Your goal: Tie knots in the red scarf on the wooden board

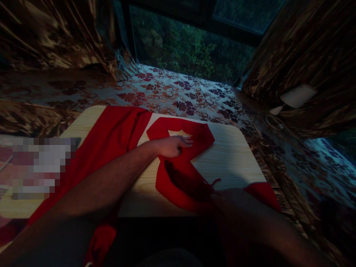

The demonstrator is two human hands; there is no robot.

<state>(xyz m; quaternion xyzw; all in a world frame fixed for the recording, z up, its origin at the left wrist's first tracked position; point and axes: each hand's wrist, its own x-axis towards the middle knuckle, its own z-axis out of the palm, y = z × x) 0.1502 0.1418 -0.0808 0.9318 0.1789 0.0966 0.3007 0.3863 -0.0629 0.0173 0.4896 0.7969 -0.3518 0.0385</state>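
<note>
A red garment point(114, 137) lies spread over a light wooden board point(233, 155), one part draped to the left, another folded piece in the middle. My left hand point(174, 145) rests flat on the folded middle piece, fingers stretched out and pointing right. My right hand point(232, 198) sits in shadow at the board's near edge, fingers closed on the red cloth's lower right corner, close to a thin red drawstring point(213, 182).
The board lies on a floral bedspread point(178, 92). Patterned curtains hang at the left point(55, 37) and the right point(306, 48); a window with green foliage point(189, 52) is behind. A white charger and cable point(297, 95) lie at the right.
</note>
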